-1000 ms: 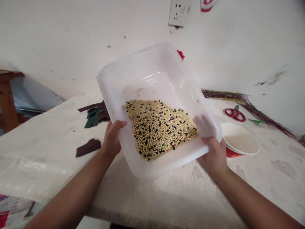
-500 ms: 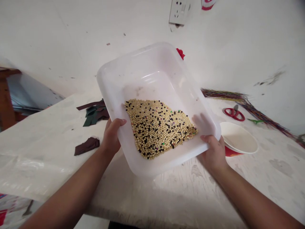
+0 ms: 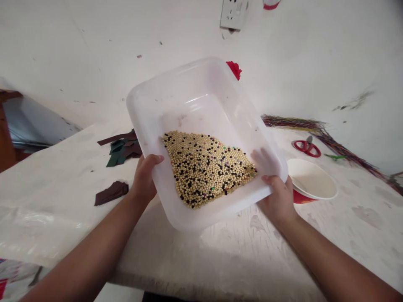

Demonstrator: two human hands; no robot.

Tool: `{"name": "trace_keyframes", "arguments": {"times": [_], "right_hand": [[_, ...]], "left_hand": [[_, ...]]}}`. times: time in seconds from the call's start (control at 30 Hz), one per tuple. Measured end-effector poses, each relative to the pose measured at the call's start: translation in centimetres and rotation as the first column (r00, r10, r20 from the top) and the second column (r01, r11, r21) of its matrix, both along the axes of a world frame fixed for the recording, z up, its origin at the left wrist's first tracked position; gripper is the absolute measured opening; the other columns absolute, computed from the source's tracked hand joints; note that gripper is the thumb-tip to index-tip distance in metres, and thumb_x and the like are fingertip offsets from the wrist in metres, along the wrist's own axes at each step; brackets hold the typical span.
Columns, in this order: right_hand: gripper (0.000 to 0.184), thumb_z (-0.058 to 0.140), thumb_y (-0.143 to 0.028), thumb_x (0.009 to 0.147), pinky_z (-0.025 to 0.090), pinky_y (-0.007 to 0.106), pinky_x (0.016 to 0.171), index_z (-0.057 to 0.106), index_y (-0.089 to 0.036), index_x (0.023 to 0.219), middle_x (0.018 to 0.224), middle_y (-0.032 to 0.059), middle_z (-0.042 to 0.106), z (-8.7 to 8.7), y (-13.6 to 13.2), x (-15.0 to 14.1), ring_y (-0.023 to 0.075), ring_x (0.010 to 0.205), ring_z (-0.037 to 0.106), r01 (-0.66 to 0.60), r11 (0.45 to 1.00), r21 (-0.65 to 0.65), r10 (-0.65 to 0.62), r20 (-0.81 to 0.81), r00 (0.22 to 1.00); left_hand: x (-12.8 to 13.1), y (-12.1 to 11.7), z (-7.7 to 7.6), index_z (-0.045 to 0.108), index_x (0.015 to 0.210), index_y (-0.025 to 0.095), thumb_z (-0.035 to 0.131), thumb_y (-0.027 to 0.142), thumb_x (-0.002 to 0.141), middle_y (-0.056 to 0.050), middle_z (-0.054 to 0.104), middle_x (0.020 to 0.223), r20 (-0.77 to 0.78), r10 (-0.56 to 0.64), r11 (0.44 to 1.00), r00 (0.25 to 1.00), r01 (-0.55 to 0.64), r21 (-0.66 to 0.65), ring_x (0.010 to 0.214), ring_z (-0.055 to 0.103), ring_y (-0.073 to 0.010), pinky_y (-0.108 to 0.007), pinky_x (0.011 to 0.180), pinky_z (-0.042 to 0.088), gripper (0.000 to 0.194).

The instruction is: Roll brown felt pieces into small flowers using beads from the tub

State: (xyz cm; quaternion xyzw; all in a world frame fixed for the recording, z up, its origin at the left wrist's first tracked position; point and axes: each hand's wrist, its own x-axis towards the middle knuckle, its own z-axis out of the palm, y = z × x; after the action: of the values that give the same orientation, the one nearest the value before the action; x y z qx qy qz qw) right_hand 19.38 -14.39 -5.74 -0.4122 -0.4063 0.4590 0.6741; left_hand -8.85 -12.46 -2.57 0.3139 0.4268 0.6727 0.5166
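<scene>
I hold a translucent white plastic tub (image 3: 195,88) tilted toward me above the table. Its near half holds a heap of small cream and black beads (image 3: 206,167), with a few coloured ones mixed in. My left hand (image 3: 143,180) is closed on the tub's left rim, thumb over the edge. My right hand (image 3: 277,199) is closed on the right rim, its fingers showing faintly through the plastic.
A white paper bowl with a red outside (image 3: 311,184) sits on the white table (image 3: 220,247) just right of the tub. Red scissors (image 3: 307,147) and a bundle of coloured strands (image 3: 317,128) lie further back right. Dark fabric scraps (image 3: 119,151) lie at left.
The tub has shifted slightly left and down in view, and the beads have slid a little within it. Both hands keep the same hold.
</scene>
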Motion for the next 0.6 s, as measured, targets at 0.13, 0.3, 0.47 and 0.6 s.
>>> {"name": "trace_keyframes", "arguments": {"times": [0.13, 0.3, 0.47, 0.6], "right_hand": [[0.06, 0.054, -0.016, 0.071, 0.052, 0.041, 0.085, 0.055, -0.029, 0.129, 0.13, 0.0039, 0.061, 0.04, 0.05, 0.07, 0.0277, 0.109, 0.061, -0.02, 0.999, 0.035, 0.018, 0.056, 0.998], [0.058, 0.055, -0.018, 0.072, 0.051, 0.043, 0.087, 0.056, -0.026, 0.13, 0.125, 0.0065, 0.063, -0.23, 0.12, 0.28, 0.029, 0.109, 0.061, 0.009, 0.999, 0.031, -0.011, 0.068, 0.998], [0.059, 0.056, -0.017, 0.073, 0.05, 0.044, 0.089, 0.056, -0.026, 0.131, 0.126, 0.0065, 0.063, -0.43, -0.11, 0.47, 0.0289, 0.111, 0.06, 0.028, 0.999, 0.022, -0.03, 0.101, 0.994], [0.06, 0.055, -0.019, 0.073, 0.05, 0.046, 0.091, 0.055, -0.026, 0.133, 0.126, 0.0072, 0.063, -0.19, -0.04, 0.44, 0.0307, 0.115, 0.058, 0.02, 0.999, 0.035, -0.025, 0.139, 0.99]], "left_hand": [[-0.06, -0.12, 0.09, 0.061, 0.109, 0.016, 0.062, 0.02, 0.06, -0.001, 0.065, 0.07, -0.003, -0.009, 1.0, 1.0, 0.009, 0.0, 0.067, 0.063, -0.0215, -0.035, 0.07, 0.056, 0.049], [-0.05, 0.0, 0.04, 0.06, 0.111, 0.015, 0.062, 0.02, 0.059, -0.003, 0.069, 0.077, -0.015, -0.003, 1.0, 1.0, 0.003, -0.002, 0.07, 0.066, -0.0234, -0.037, 0.071, 0.057, 0.052], [-0.2, 0.09, -0.07, 0.061, 0.11, 0.015, 0.062, 0.021, 0.059, -0.002, 0.067, 0.072, -0.021, -0.001, 1.0, 1.0, 0.001, -0.011, 0.066, 0.065, -0.0227, -0.037, 0.07, 0.058, 0.052], [-0.23, 0.07, -0.08, 0.061, 0.108, 0.015, 0.062, 0.02, 0.059, -0.002, 0.067, 0.073, -0.021, -0.007, 1.0, 1.0, 0.007, 0.007, 0.065, 0.065, -0.0215, -0.036, 0.07, 0.058, 0.049]]}}
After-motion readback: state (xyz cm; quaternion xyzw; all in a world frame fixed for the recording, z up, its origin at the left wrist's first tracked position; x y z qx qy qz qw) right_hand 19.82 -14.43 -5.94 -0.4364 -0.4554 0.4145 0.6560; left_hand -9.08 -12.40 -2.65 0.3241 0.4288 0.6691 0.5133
